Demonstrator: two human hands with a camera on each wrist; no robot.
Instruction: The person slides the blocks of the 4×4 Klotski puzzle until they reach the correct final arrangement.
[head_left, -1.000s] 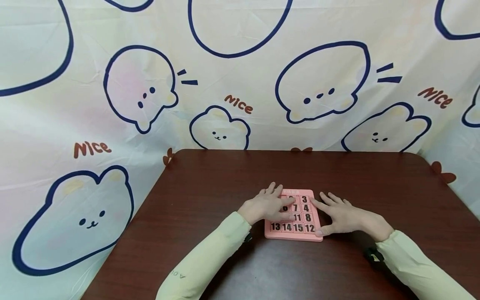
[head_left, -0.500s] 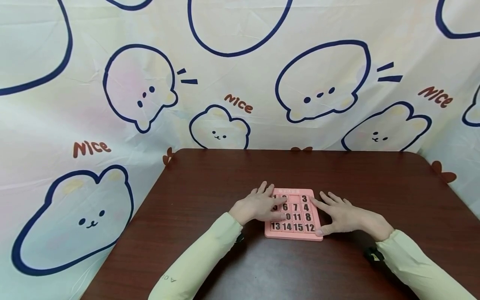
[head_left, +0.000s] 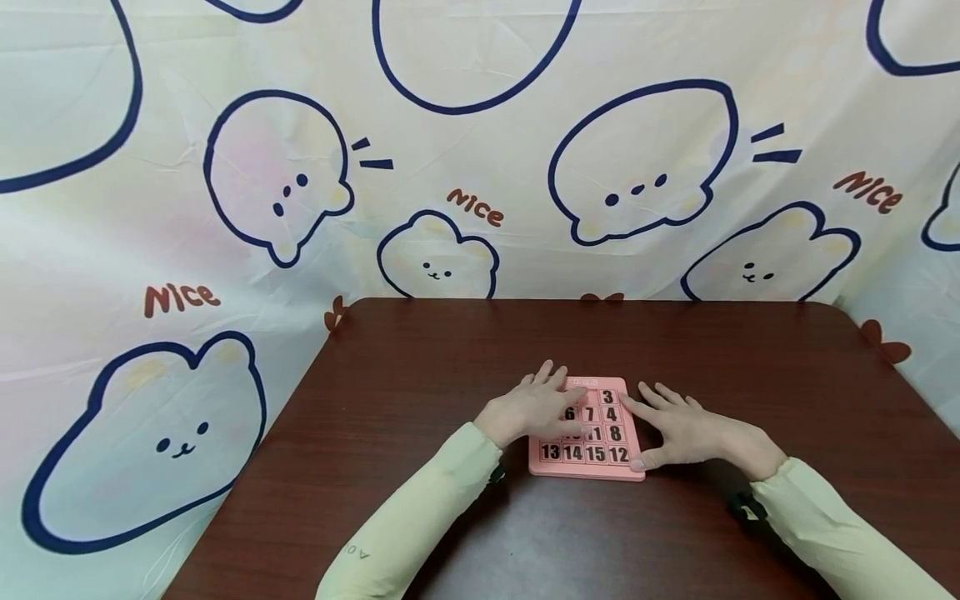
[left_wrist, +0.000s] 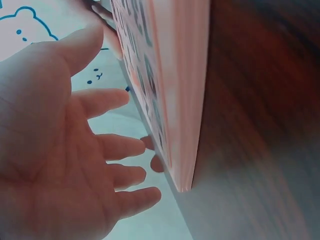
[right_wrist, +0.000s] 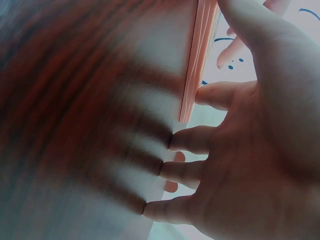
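Observation:
A pink number slide puzzle (head_left: 596,453) lies flat on the table, its black-numbered tiles in rows. Over its upper left part my left hand (head_left: 528,410) is held with fingers spread, hiding several tiles. In the left wrist view, the left fingers (left_wrist: 120,147) look raised off the puzzle's face (left_wrist: 190,100). My right hand (head_left: 690,432) lies along the puzzle's right side, fingers spread and fairly straight. Its index fingertip touches the right edge, and the thumb sits at the lower right corner. The other right fingertips (right_wrist: 172,141) rest on the table.
The dark brown wooden table (head_left: 420,350) spreads around the puzzle on all sides. Behind it hangs a pale cloth (head_left: 450,167) printed with cartoon bears. Both forearms wear light green sleeves (head_left: 420,500).
My left hand drew left half a second ago, showing a gap in the top row, then came back right over the tiles. The right hand and the puzzle stay in place.

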